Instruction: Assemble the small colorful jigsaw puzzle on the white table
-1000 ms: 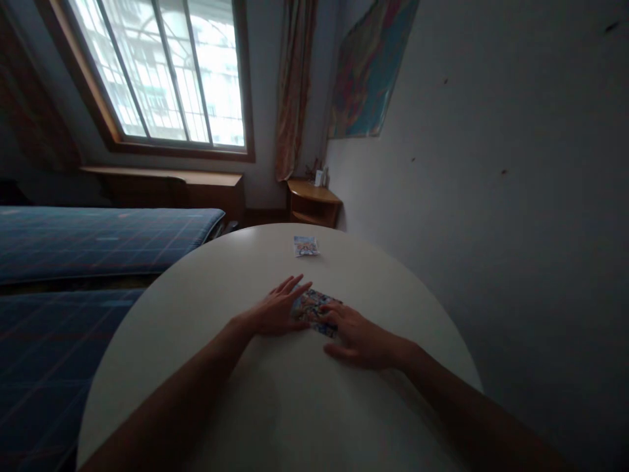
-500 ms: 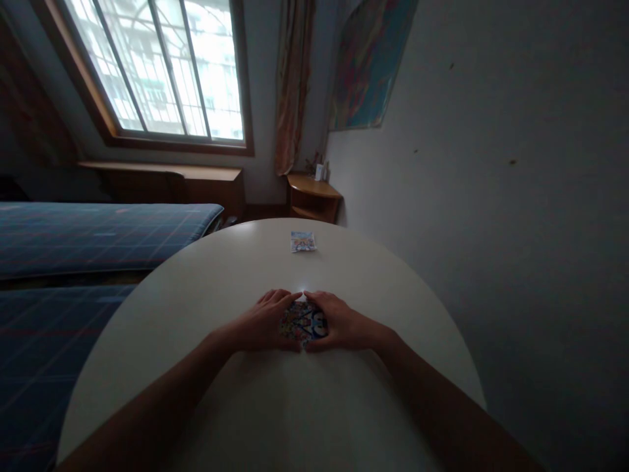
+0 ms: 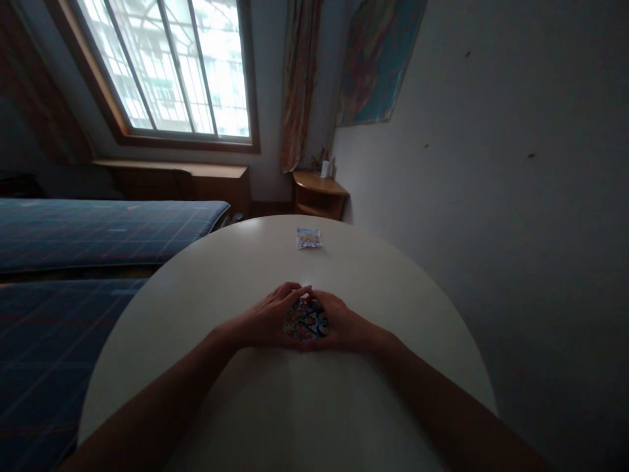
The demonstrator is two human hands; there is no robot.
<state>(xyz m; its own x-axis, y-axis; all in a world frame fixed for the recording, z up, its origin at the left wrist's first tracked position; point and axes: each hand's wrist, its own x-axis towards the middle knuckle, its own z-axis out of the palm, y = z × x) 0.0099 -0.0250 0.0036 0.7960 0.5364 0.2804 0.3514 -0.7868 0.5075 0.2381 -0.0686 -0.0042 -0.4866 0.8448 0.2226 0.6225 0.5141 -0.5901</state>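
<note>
On the white round table, a small colourful printed patch lies between my hands. It looks like jigsaw pieces, but the dim light hides the detail. My left hand curves around its left side, and my right hand wraps its right side. The thumbs meet at the near edge and the forefingers come together at the far edge, so the hands form a ring pressed against it. Its outer borders are covered by my fingers. Farther off lies a small, flat printed picture.
Beyond the table stand a corner shelf with small items on it and a long wooden desk under the window. A bed with a blue checked mattress is on the left. The white wall runs close along the right side.
My hands have drawn closer together around the printed patch; the thumb tips and forefingers now meet, and less of the patch shows. The whole view has shifted slightly.
</note>
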